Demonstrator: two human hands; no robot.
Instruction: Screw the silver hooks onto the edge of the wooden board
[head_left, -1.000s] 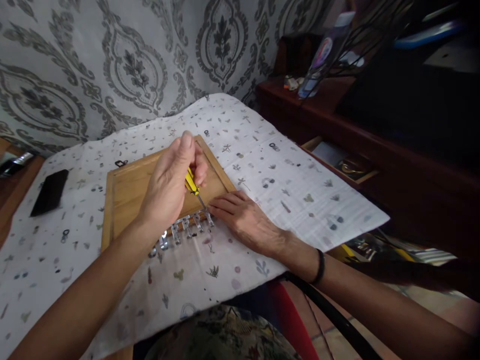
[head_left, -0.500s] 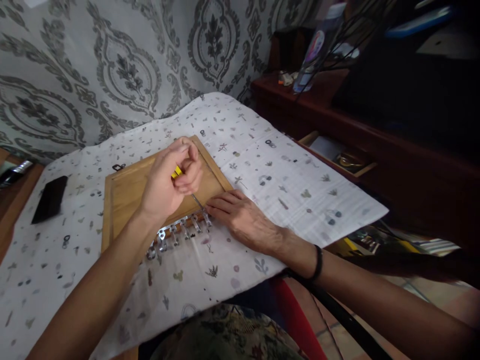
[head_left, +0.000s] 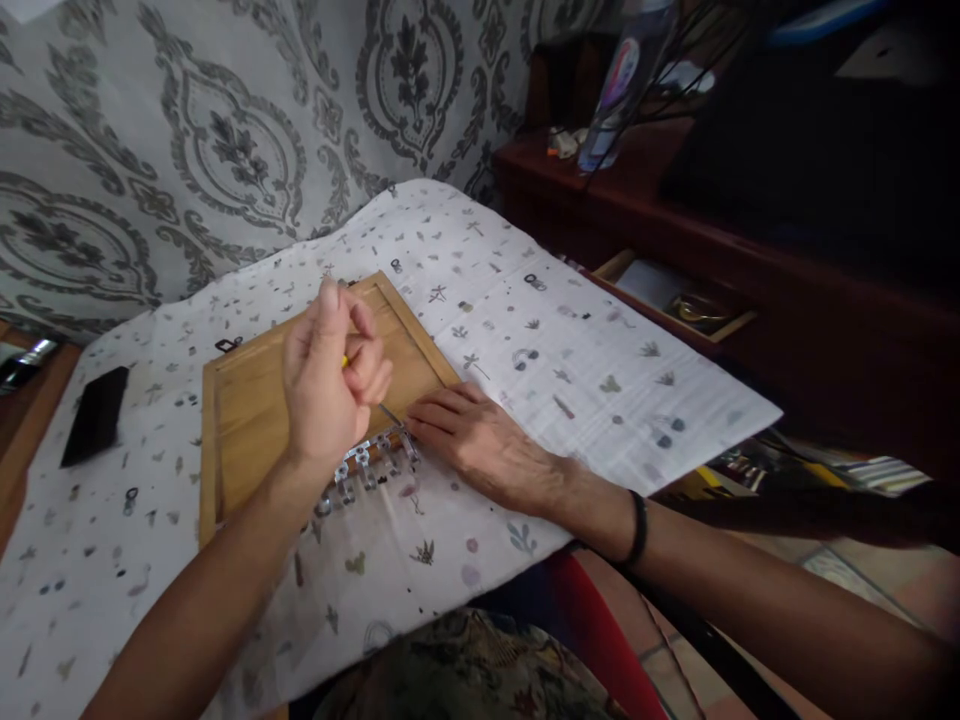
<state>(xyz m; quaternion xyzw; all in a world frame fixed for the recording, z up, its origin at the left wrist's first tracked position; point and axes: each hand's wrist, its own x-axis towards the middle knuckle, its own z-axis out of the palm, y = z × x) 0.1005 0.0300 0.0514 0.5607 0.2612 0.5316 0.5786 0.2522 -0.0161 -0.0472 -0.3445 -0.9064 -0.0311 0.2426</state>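
My left hand is closed around a screwdriver. A bit of its yellow handle shows between the fingers, and its thin metal shaft slants down to the right. That shaft reaches the end of a shiny metal hook rack, which lies along the near edge of a framed wooden board. My right hand lies with fingers stretched out over the board's near right corner, fingertips at the rack's end. Its thumb is hidden. The left forearm covers part of the rack.
A patterned white cloth covers the table. A black flat object lies at the left, a small black clip-like piece at the board's far edge. To the right stand a dark red desk, a plastic bottle and an open drawer.
My left hand has turned on the screwdriver, its thumb now pointing up and less of the yellow handle showing. My right hand stays at the corner. The view has shifted slightly.
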